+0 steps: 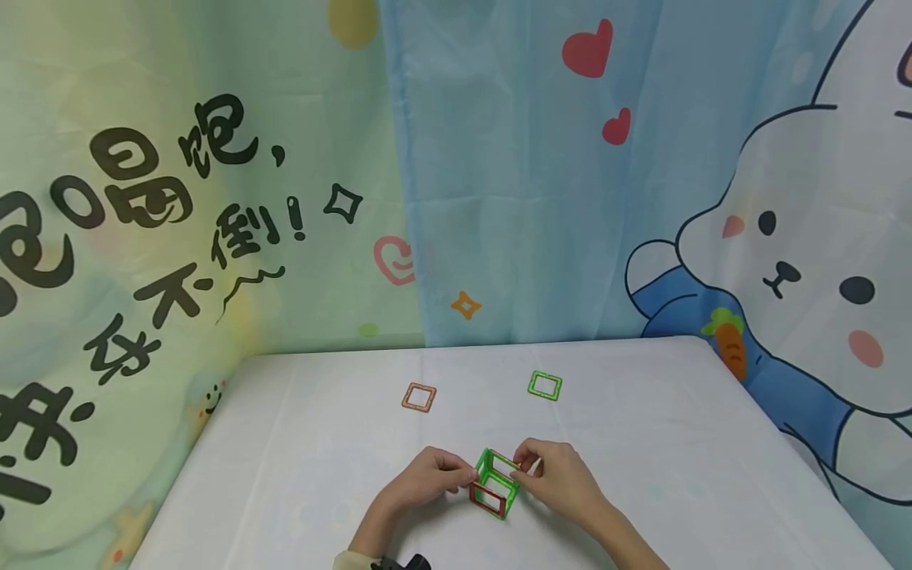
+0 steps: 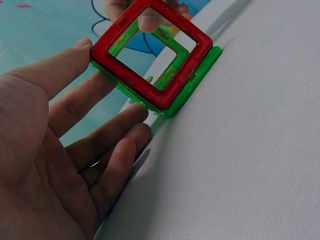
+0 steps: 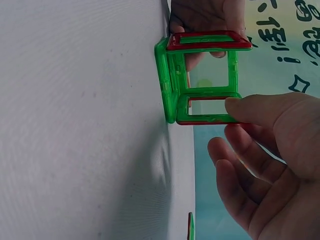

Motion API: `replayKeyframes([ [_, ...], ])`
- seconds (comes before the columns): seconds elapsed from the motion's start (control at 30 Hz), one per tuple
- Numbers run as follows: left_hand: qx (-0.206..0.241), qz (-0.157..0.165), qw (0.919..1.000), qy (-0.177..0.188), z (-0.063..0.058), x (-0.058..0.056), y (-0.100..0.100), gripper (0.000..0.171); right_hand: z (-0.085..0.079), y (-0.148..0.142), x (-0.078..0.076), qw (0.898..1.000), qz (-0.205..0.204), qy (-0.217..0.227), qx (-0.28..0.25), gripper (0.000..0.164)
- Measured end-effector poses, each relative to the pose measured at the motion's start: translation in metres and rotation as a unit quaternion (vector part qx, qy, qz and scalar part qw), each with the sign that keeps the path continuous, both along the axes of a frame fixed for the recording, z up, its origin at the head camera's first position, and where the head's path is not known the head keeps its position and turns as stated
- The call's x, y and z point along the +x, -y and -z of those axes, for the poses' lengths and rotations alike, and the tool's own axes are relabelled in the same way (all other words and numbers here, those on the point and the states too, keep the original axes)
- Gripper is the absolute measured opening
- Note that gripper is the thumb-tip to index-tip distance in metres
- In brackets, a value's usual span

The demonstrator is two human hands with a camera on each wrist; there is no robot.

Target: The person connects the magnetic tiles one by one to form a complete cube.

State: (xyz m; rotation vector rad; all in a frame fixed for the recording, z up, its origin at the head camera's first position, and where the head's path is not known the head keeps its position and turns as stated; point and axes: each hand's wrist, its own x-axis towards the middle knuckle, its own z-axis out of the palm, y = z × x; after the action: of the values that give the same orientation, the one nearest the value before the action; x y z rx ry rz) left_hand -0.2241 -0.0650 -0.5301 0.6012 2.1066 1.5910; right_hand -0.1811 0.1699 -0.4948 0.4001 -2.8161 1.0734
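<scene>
Head view: I find a small box of plastic frames [image 1: 492, 475] between the two hands, over the near part of the white tabletop [image 1: 321, 443]. The left hand [image 1: 435, 476] pinches it from one side and the right hand [image 1: 559, 479] from the other. Farther back lie two loose squares, well apart: an orange frame [image 1: 405, 395] on the left and a green frame [image 1: 531, 381] on the right. A printed curtain [image 1: 527, 198] hangs behind.

Left wrist view: I note a red frame [image 2: 127, 79] forming the face nearest this camera, with green ones joined behind and beneath it. The left thumb and forefinger nip its corner; the remaining fingers are loosely bent below, clear of the box. Part of the right hand shows beyond.

Right wrist view: I see the right thumb pressed on a side frame with fingers behind it, a narrow pinch, the lower fingers slack. The bottom green frame lies close to the tabletop; I cannot tell whether it touches.
</scene>
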Motion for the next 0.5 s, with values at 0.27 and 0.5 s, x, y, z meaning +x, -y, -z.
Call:
replayKeyframes([
  [0.27,-0.009,0.021,0.9996,-0.016,-0.0014,0.0007,0.0011,0.018,0.0017,-0.0033,-0.0006,1.000,-0.014,0.001,0.010,0.016],
  [0.5,-0.024,0.031,0.9983,-0.043,-0.0024,0.0025,-0.0010,0.016,0.0018,-0.0047,-0.0017,1.000,-0.019,-0.010,0.013,0.016],
])
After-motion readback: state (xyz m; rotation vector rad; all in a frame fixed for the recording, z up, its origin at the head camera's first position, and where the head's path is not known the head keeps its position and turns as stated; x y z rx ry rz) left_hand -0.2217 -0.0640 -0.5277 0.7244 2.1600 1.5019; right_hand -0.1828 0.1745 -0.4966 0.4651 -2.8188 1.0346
